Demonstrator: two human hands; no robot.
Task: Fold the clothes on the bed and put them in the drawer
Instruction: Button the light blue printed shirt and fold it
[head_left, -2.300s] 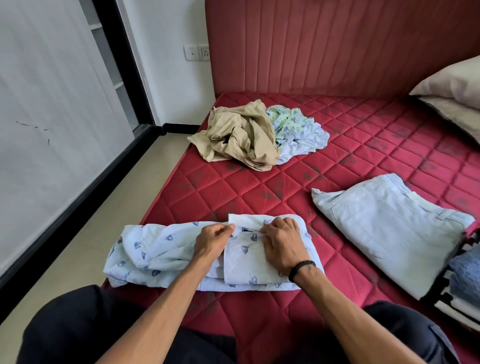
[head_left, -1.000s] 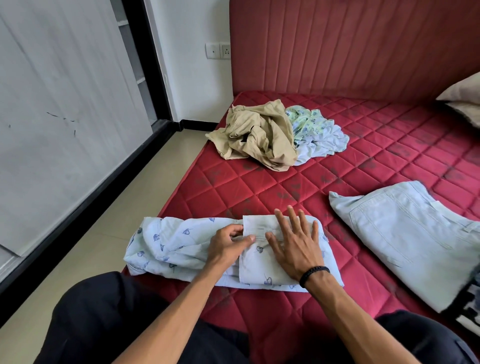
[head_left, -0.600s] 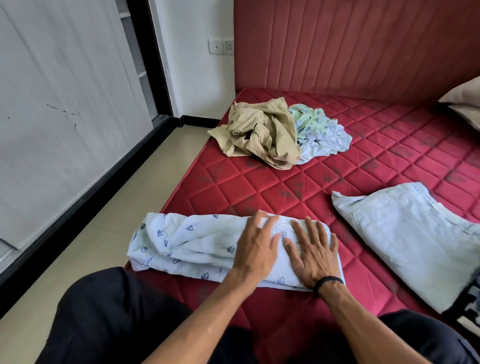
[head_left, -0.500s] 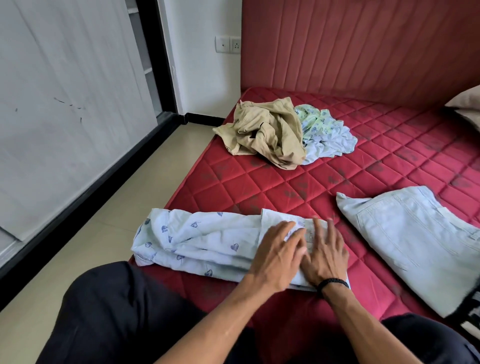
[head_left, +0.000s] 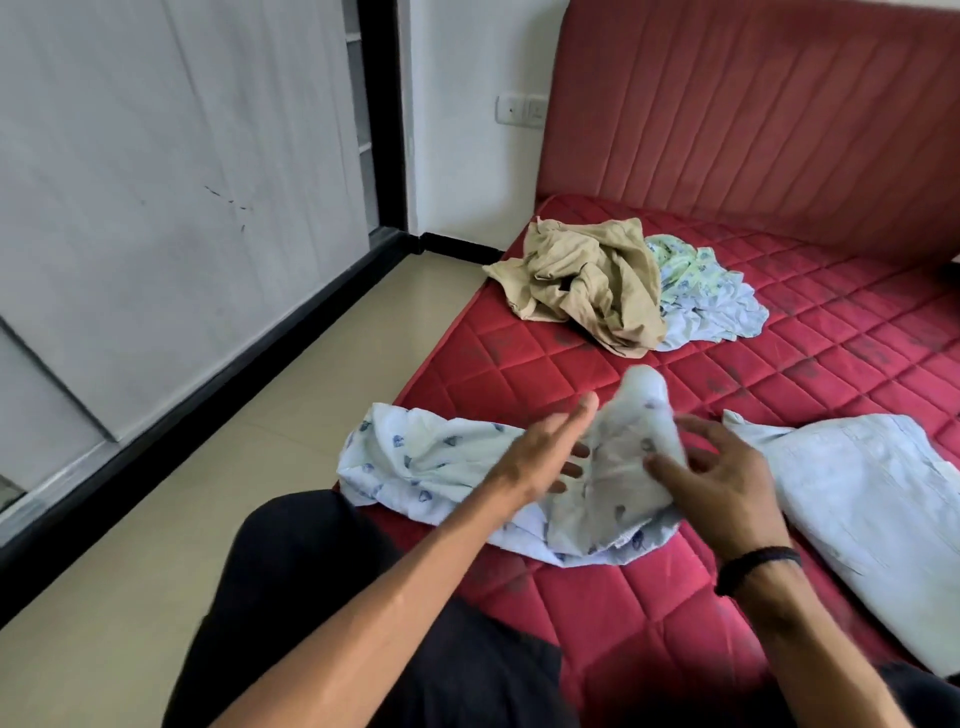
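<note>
Head view. We see the printed pale-blue garment (head_left: 431, 467) lying across the near edge of the red quilted bed (head_left: 519, 379), its left part flat and rumpled, its right part raised into a blurred hump between the 2 hands. The left hand (head_left: 540, 457) sits at the left of the hump, fingers straight and spread, gripping nothing that we can make out. The right hand (head_left: 722, 483), a black band at its wrist, reaches the hump's right side with fingers loosely spread; motion blur keeps us from telling whether it pinches the cloth. Just right of it lies a folded pale-blue garment (head_left: 872, 499). Farther up the bed, 2 unfolded pieces touch: a tan garment (head_left: 587, 286) and a green-printed garment (head_left: 711, 296).
</note>
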